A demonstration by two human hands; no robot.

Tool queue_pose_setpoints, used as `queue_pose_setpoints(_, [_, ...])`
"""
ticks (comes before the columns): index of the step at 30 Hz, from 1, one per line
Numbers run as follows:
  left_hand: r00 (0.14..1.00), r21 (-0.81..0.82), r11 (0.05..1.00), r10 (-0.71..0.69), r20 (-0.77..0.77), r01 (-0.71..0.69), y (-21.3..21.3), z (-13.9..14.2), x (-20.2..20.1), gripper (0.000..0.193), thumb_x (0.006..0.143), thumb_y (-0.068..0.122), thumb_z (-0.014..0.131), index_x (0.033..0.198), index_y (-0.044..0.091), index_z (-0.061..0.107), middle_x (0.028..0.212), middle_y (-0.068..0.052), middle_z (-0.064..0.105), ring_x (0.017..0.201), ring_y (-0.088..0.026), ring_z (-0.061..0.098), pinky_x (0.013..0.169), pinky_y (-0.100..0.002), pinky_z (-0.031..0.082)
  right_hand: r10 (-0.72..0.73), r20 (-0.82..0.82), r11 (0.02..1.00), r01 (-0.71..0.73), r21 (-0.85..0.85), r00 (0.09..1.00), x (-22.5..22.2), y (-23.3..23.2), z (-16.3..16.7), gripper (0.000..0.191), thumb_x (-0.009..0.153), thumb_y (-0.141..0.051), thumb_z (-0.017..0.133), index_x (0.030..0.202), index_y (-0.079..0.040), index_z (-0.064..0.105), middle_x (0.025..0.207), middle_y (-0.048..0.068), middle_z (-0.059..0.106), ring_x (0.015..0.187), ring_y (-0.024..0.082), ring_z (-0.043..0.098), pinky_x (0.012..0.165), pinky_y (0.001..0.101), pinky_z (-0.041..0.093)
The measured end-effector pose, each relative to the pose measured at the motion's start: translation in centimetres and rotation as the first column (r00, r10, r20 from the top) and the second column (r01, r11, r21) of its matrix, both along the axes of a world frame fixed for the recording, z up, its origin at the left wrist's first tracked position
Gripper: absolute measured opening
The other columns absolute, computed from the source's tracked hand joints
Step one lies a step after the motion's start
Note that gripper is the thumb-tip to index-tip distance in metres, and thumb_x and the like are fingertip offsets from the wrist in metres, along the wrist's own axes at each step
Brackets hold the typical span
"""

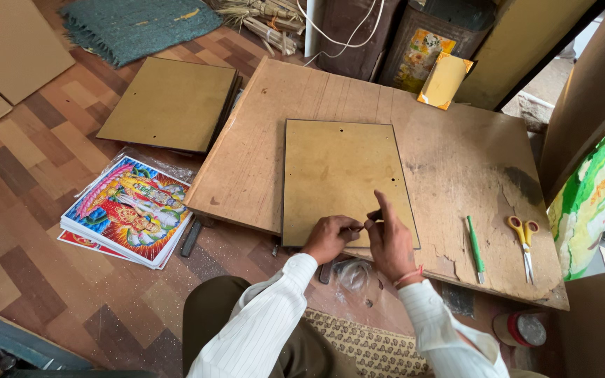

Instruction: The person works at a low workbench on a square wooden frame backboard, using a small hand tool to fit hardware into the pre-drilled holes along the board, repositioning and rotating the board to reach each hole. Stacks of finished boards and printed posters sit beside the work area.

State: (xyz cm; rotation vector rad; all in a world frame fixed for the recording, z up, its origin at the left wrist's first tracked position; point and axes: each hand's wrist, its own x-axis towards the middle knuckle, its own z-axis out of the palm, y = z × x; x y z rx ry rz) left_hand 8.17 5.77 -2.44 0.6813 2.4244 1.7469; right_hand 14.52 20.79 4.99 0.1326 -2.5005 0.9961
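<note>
board [344,178] on worktop [456,161] | scissors [524,234] right | prints [131,210] left, seemingly stacked

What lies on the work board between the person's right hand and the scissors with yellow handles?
In the head view, a green pen-like tool lies on the worn work board, between the right hand and the scissors. The rest of that stretch is bare wood.

Soft daylight, sharp focus, slight wide-angle edge distortion.

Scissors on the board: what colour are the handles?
Yellow handles with red trim on the scissors, in the head view.
</note>
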Motion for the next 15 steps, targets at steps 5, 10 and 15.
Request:
queue_pose_setpoints(5, [0.997, -0.075, 0.994, 0.073, -0.007, -0.073, 0.3, 1.2, 0.3, 0.019, 0.084, 0.021, 0.077, 0.101, 0.011, 0.08, 0.096, -0.011, 0.078, 0.087, -0.028, 0.077, 0.079, -0.038, 0.059, 0.079, 0.025, 0.997, -0.078, -0.011, 0.997, -1.7, 0.4, 0.5, 0.063, 0.089, 0.003, 0.065, 0.148, -0.014, 0.049, 0.099, 0.015, 0.075, 0.086, 0.031, 0.074, 0.074, 0.0405, 0.057])
queue_pose_setpoints(10, [0.994, -0.095, 0.989, 0.114, -0.004, -0.114, 0.3, 0.3, 0.4, 0.021, 0.086, 0.025, 0.077, 0.102, 0.013, 0.081, 0.096, -0.011, 0.078, 0.085, -0.029, 0.076, 0.076, -0.039, 0.058, 0.057, 0.012, 0.998, -0.056, -0.035, 0.998, -2.3, -0.2, 0.2, 0.055, 0.085, 0.003, 0.067, 0.137, -0.014, 0.059, 0.087, 0.013, 0.074, 0.077, 0.029, 0.074, 0.071, 0.0382, 0.058])
queue_pose_setpoints(15, [0.992, -0.041, 0.992, 0.118, -0.034, -0.12, 0.5, -0.8, 0.2, 0.021, 0.084, 0.025, 0.079, 0.101, 0.012, 0.081, 0.096, -0.011, 0.078, 0.086, -0.028, 0.076, 0.076, -0.038, 0.059, -0.039, 0.0, 0.999, 0.039, 0.027, 0.999, -2.7, -0.3, -0.1, 0.045, 0.082, -0.008, 0.078, 0.125, -0.011, 0.066, 0.079, 0.015, 0.071, 0.07, 0.03, 0.072, 0.064, 0.038, 0.057])
